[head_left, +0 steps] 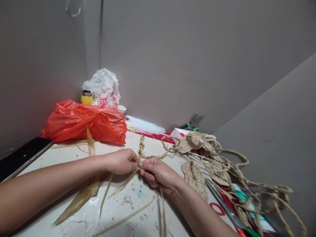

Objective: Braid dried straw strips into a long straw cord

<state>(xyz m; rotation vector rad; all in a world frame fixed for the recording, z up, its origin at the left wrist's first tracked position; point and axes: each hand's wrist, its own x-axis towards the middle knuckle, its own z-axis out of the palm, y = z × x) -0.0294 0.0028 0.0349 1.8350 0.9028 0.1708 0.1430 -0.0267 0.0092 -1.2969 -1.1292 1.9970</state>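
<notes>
Near the middle of the table, my left hand (124, 161) and my right hand (156, 172) meet with fingertips pinched at the lower end of a braided straw cord (141, 148). The cord runs up from my fingers, and a length of it trails right toward a tangled pile. Loose dry straw strips hang below my hands, one (163, 210) under the right wrist. A wide dry leaf (74, 202) lies beneath my left forearm. Exactly which strands sit between the fingertips is hidden.
A red plastic bag (86, 123), a white bag (105, 85) and a yellow jar (86, 98) stand at the back left. A phone (22, 156) lies left. White sticks (145, 125) lie behind; woven straw pieces (195, 177), rope and scissors (227, 209) crowd the right.
</notes>
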